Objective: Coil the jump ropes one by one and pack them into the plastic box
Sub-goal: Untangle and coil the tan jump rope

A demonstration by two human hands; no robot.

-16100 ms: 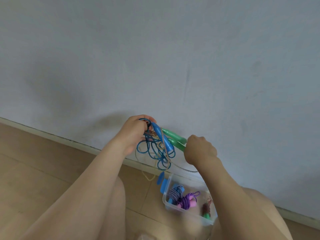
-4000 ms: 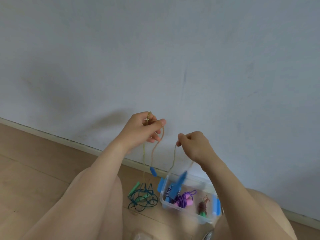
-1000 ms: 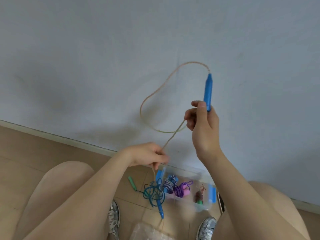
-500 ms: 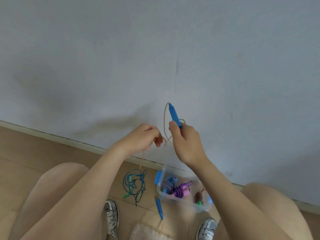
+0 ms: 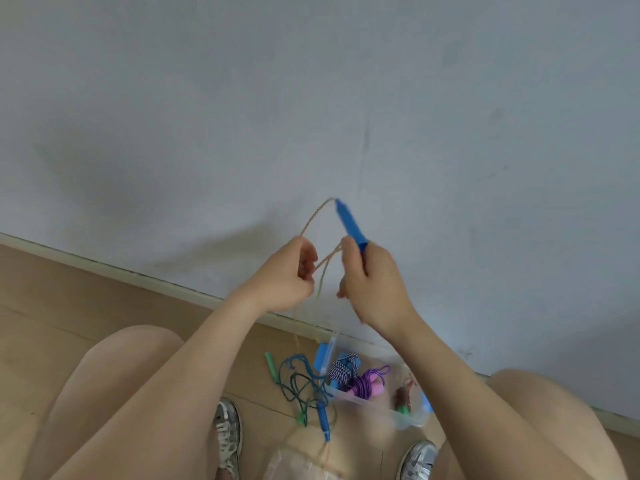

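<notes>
Tan jump rope [image 5: 313, 220]: held up before the wall, arching from the upper blue handle [image 5: 349, 223]; the rest hangs to the floor, where the second blue handle [image 5: 323, 419] lies.
Right hand [image 5: 374, 282]: clenched round the upper handle's base.
Left hand [image 5: 287, 275]: the cord is pinched in curled fingers.
Plastic box [image 5: 410, 419]: on the floor below, coiled ropes inside.
Technique: even loops are best laid against the handle, with slack fed steadily so the cord is not snagged on the blue-green rope [image 5: 298, 381] beside the box.

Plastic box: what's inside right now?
In the box: a striped rope, a purple rope with pink handles, a brown rope with a green handle. The right forearm covers its far right part.
</notes>
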